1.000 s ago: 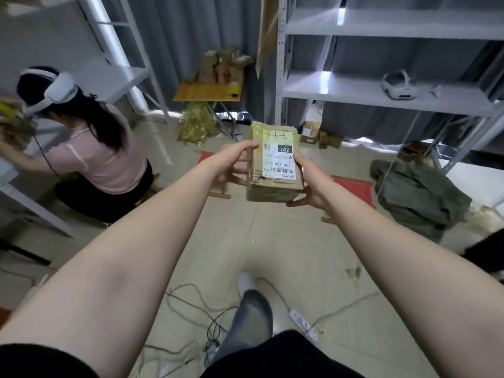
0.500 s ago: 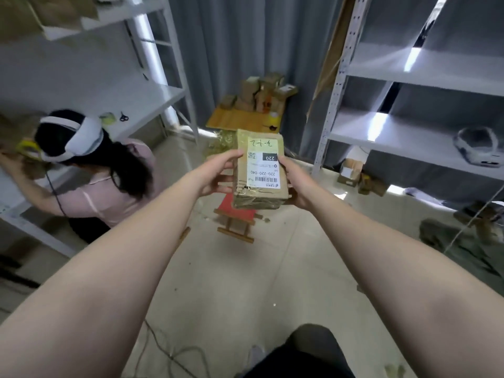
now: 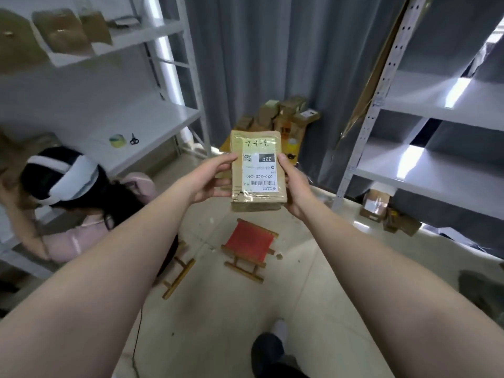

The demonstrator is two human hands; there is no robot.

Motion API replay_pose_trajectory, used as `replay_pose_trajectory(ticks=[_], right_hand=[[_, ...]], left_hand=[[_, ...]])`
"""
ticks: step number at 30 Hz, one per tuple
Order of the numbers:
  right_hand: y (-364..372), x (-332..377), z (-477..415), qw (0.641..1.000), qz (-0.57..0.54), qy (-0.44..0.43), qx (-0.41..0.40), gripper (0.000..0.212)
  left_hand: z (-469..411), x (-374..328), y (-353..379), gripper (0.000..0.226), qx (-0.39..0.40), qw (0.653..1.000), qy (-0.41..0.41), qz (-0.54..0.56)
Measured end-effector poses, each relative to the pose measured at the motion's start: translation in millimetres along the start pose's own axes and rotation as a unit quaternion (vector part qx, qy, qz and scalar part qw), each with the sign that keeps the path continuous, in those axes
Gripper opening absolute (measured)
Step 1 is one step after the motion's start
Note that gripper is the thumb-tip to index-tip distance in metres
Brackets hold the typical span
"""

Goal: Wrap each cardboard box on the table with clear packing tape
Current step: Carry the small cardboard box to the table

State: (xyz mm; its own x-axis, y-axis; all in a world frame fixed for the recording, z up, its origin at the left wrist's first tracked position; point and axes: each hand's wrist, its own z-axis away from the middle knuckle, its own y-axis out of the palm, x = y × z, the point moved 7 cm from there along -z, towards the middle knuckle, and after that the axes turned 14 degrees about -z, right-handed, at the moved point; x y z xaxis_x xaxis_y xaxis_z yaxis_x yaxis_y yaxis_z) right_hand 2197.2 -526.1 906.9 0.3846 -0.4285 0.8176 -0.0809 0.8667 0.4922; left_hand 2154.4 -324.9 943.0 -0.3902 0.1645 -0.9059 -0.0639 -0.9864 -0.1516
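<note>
Cardboard box, glossy with tape and label up, is held in the air between left hand and right hand, each gripping one long side with its thumb on the top face. Judged step: carrying or checking a wrapped box, so grip by the sides, hold it level, and leave the thumbs off the label. Its torn corner beside the left palm looks wrinkled and likely wants pressing flat; tape roll lies well left of the left hand.
</note>
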Motion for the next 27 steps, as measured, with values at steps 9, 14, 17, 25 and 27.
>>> replay_pose_trajectory(ticks=[9,14,17,25,27], right_hand=[[-52,47,-162,0.998,-0.037,-0.005,-0.051,0.086],[-52,53,-226,0.998,-0.051,0.026,-0.034,0.068],[-41,59,-259,0.997,-0.062,0.028,-0.027,0.052],[18,68,-366,0.999,-0.022,0.023,-0.019,0.039],[36,64,-402,0.999,-0.013,0.021,-0.021,0.042]], left_hand=[[-170,-42,25,0.034,0.042,0.998,-0.038,0.017],[-226,-58,8,0.04,0.061,0.997,-0.044,-0.014],[-258,-70,-13,0.039,0.054,0.997,-0.048,-0.027],[-365,-90,-99,0.048,0.052,0.997,-0.024,-0.053],[-397,-97,-129,0.045,0.046,0.997,-0.005,-0.061]])
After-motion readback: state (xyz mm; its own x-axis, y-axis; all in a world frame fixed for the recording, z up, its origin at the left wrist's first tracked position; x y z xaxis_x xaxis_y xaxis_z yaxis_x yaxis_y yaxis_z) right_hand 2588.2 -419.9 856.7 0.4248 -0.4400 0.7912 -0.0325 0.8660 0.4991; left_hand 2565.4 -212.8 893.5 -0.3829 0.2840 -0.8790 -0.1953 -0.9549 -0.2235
